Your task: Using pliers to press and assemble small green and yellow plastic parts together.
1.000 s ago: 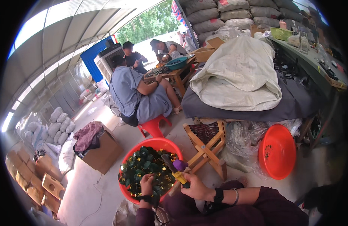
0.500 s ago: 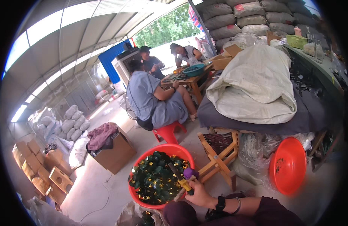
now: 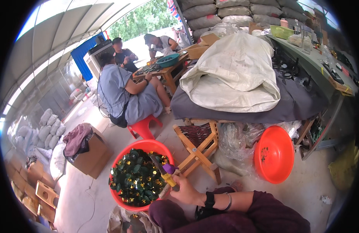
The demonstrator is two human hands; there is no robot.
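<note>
My right hand (image 3: 186, 190) comes in from the lower right, a dark band and a bracelet on its wrist. Its fingers are closed round a yellow-handled tool (image 3: 168, 178) with a long dark, blade-like end, whose exact kind I cannot make out. Beside the handle shows a small purple piece (image 3: 169, 168), and a pale tip sticks out below. The tool's dark end overlaps a red basin (image 3: 169, 148) full of dark green, leaf-like pieces (image 3: 133, 174) with gold bits. My left hand is not in view.
A folding wooden stool (image 3: 197, 151) stands right of the basin, another red basin (image 3: 270, 155) leans farther right. Behind, a large white sack (image 3: 234, 73) covers a cloth-draped table. Several people sit round a wooden table (image 3: 171, 77). A cardboard box (image 3: 90, 155) stands left.
The whole view has swung to the right, so the surroundings sit farther left and higher. My right hand keeps its hold on the yellow-handled tool over the basin.
</note>
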